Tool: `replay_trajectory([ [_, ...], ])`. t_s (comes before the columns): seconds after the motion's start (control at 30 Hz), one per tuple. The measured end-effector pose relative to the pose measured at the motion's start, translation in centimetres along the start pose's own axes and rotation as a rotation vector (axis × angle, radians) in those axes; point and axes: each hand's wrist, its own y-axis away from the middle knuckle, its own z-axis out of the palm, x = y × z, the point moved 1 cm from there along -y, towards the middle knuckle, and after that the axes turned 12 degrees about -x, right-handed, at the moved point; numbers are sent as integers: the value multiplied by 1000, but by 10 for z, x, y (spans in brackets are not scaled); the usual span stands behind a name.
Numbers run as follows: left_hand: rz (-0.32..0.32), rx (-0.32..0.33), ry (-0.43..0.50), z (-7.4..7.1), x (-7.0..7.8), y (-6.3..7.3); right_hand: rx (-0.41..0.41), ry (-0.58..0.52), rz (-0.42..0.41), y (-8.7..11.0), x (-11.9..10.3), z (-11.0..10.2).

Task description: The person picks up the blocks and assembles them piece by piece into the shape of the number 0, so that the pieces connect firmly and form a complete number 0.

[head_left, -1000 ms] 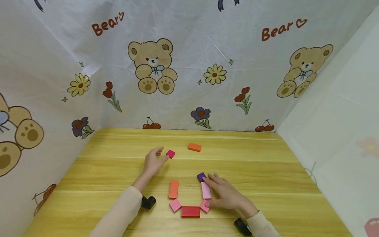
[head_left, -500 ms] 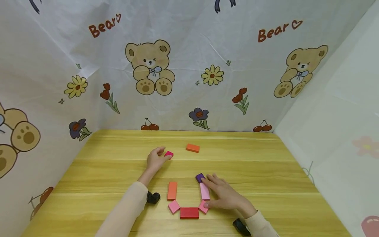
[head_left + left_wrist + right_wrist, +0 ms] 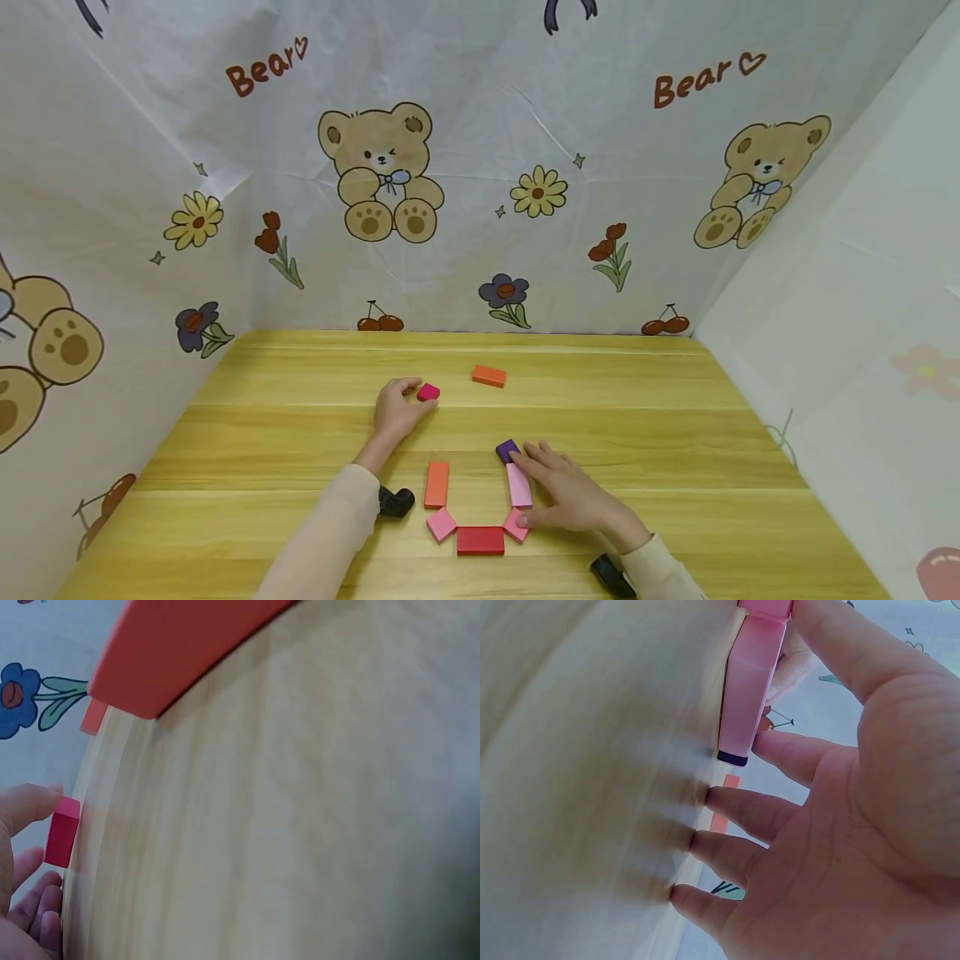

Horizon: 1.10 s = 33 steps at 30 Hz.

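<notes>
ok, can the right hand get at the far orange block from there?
Probably yes, reaching forward: bare table lies between the right hand and the far orange block, and the left hand is off to one side.

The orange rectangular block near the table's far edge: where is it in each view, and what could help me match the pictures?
Head: the orange rectangular block lies just below the picture's centre.
Left wrist: the orange block peeks out at upper left, below the large-looking coral rectangular block.
Right wrist: the orange block is just below centre, partly hidden by a finger of the right hand.
Shared landmark: the white printed cloth behind it.
</notes>
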Motion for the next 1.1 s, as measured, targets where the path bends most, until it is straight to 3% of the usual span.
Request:
replay_trajectory([
  [0.43,21,34,-33,2,-2,0,0,0,-6,1,1,0],
  [1.1,-3,44,-62,5,-4,0,-8,-8,15,0,1,1],
])
